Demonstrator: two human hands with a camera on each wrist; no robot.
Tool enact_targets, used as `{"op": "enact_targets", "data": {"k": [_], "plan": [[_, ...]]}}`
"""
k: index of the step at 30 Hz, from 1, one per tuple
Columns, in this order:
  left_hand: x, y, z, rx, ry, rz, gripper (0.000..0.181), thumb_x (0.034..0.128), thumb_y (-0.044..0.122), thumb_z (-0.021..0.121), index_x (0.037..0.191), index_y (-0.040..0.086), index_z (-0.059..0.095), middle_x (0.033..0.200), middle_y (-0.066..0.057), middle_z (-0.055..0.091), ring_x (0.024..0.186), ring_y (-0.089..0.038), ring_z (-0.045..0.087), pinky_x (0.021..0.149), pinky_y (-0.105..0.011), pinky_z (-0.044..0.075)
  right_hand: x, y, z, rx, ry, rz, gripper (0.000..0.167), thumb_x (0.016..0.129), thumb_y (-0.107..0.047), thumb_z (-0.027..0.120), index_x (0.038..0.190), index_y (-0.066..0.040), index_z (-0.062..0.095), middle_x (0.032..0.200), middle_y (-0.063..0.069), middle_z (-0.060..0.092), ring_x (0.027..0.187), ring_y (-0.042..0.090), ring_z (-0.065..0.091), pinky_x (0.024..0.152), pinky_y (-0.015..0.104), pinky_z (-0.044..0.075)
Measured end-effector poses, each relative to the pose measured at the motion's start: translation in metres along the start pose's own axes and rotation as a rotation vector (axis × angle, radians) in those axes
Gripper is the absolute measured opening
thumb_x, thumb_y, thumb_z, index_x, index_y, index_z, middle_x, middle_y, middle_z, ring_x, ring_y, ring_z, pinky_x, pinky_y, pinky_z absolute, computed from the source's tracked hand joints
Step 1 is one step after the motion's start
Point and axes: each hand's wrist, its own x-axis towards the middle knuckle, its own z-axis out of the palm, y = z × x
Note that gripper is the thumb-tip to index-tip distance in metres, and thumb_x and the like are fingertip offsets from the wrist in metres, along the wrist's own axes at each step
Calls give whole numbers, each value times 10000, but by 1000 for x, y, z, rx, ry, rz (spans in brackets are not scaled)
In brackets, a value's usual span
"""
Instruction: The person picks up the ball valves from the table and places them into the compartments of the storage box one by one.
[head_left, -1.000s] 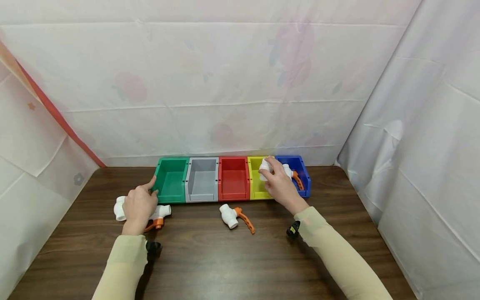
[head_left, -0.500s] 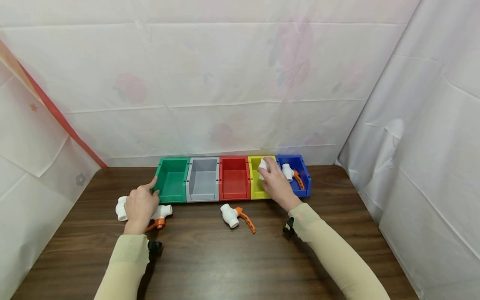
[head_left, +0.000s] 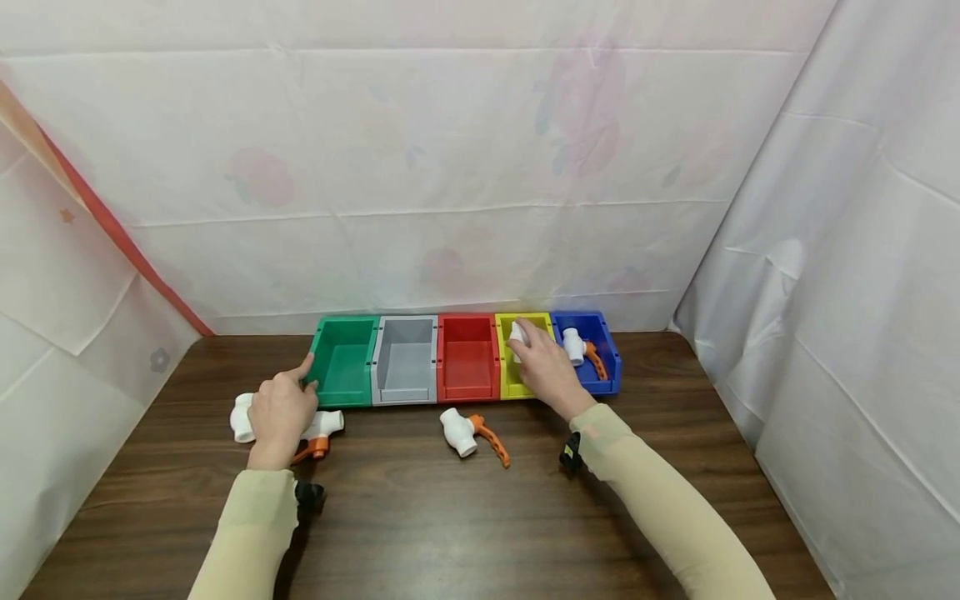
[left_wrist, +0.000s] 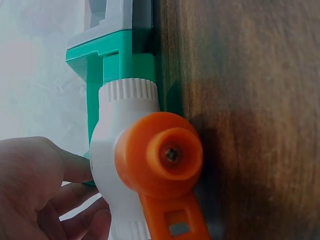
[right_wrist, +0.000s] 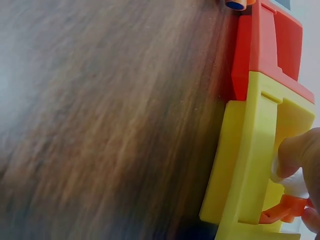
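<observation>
Inside the yellow bin (head_left: 517, 390), my right hand (head_left: 551, 371) grips a white ball valve (head_left: 517, 340). In the right wrist view the valve's orange handle (right_wrist: 285, 209) shows low in that bin, and the fingers hide much of the valve body. My left hand (head_left: 281, 412) touches the left side of the green bin (head_left: 345, 398) with its extended fingers. A second ball valve (left_wrist: 117, 120), white with an orange handle, lies on the table beside that hand. The hand partly covers it in the head view.
Grey (head_left: 405, 395) and red (head_left: 468, 392) bins stand between green and yellow. The blue bin (head_left: 611, 385) at the right end holds a ball valve (head_left: 573, 347). Another ball valve (head_left: 459, 432) lies before the red bin. A white valve end (head_left: 242, 418) shows left of my left hand.
My right hand has moved left and lower into the yellow bin with its ball valve, uncovering the valve in the blue bin. My left hand stays at the green bin.
</observation>
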Motion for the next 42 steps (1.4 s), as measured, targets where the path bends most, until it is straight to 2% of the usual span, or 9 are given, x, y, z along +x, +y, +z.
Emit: {"op": "enact_targets", "data": {"k": [5,10,15,22,26,29,34,36,42], "plan": [[-1,0,1,5,2,-3,502,990,191,597,1476,181,472,652,-170,576,462,-284,437,420,-392,352,5,0,0,-18,-43,20,408,825,-80,777,1213,-147,671,1515,173,402,1227,382,530,883,492,529],[0,1,1,5,6,2,506,989,188,600,1478,188,470,641,-166,558,464,-281,423,419,-389,340,10,0,0,-6,-109,74,425,831,-86,770,1236,-160,666,1524,154,391,1239,375,515,876,487,531],[1,0,1,8,0,-2,507,993,194,594,1483,203,465,623,-154,540,460,-278,418,418,-388,333,15,0,4,1,-144,122,431,835,-77,748,1246,-167,654,1523,140,384,1213,376,515,797,473,547],[1,-3,3,11,-5,-7,508,993,193,592,1485,201,467,764,-241,628,462,-287,454,414,-405,353,21,-2,13,-22,-166,190,401,862,-96,724,1249,-163,642,1504,148,382,1178,381,521,798,480,538],[2,-3,3,10,-7,-7,510,993,195,591,1487,205,464,737,-227,616,462,-287,448,418,-405,348,24,-4,15,-52,-194,224,404,876,-109,713,1268,-170,637,1506,133,379,1187,376,518,826,489,536],[2,-2,2,10,-7,-9,510,993,199,594,1487,207,465,714,-214,607,462,-284,445,418,-403,346,27,-6,16,-71,-221,234,404,891,-115,704,1285,-165,630,1514,136,366,1187,378,520,856,483,527],[2,-3,1,15,-5,-16,509,994,198,593,1486,203,463,884,-295,653,473,-290,466,422,-408,361,31,-8,18,-93,-240,230,399,889,-111,706,1279,-146,626,1527,145,327,1163,368,530,851,447,527],[2,-2,1,17,-5,-18,510,995,198,591,1488,202,461,901,-301,653,476,-291,468,424,-408,362,32,-8,19,-98,-241,228,398,881,-102,709,1270,-135,629,1516,148,329,1130,361,543,837,433,528],[1,-1,1,12,-2,-20,511,991,192,597,1486,203,466,757,-243,621,470,-289,453,420,-407,352,32,-10,19,-69,-248,246,420,855,-89,730,1262,-97,624,1463,175,347,1040,360,566,757,415,544]]}}
